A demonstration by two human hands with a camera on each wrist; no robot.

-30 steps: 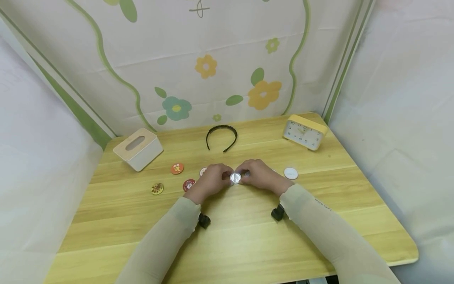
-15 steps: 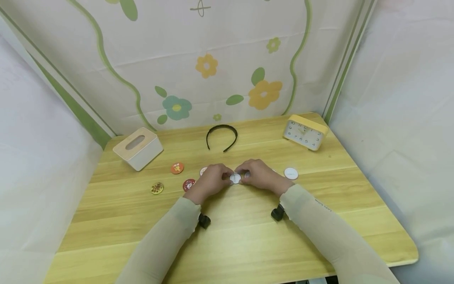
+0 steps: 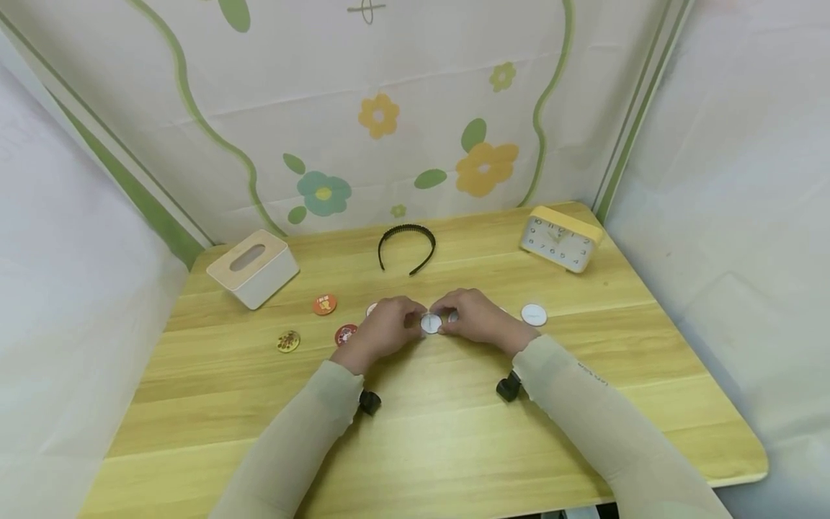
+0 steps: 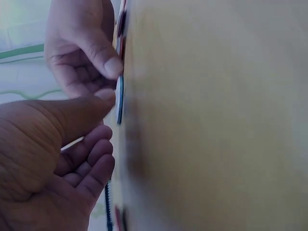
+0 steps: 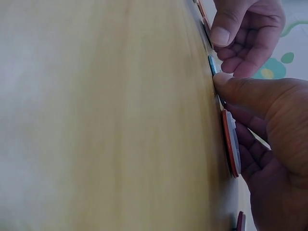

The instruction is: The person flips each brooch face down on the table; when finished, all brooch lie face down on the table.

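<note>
A small white-faced round badge (image 3: 431, 324) lies at the table's middle, a thin line visible on its face. The left hand (image 3: 387, 326) pinches its left edge and the right hand (image 3: 475, 317) pinches its right edge, thumbs and fingers curled. In the left wrist view the badge (image 4: 120, 101) appears edge-on beside the thumb of the left hand (image 4: 53, 144). The right wrist view has the thumb of the right hand (image 5: 284, 130) against the badge (image 5: 212, 65). Another badge (image 5: 231, 143), red-rimmed with a pale back, is next to the right fingers.
Orange (image 3: 325, 304), yellow (image 3: 288, 341) and red (image 3: 345, 334) badges lie left; a white disc (image 3: 534, 314) lies right. Behind are a tissue box (image 3: 266, 277), black headband (image 3: 408, 228) and yellow clock (image 3: 559, 241).
The badge between the hands shows a plainer white face than the patterned, shinier one a second ago. Both hands keep nearly the same place; the head view has tilted slightly.
</note>
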